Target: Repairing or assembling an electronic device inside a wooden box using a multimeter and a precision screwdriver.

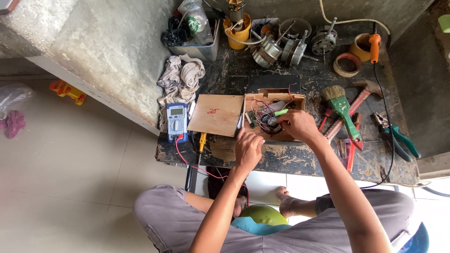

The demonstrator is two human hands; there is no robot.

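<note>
Now the right hand (296,124) pinches a green tool (280,112) inside the box (262,97), probing wiring; the left hand (247,147), loosely curled and empty, steadies the box front.

right hand: right hand (296,124) grips a green tool (280,112) inside the open wooden box (298,99)
left hand: left hand (248,148) rests at the box's front edge
beside: blue meter (177,122), plywood lid (216,115)
worktop: dark worktop (300,157), green brush (342,107)
</note>
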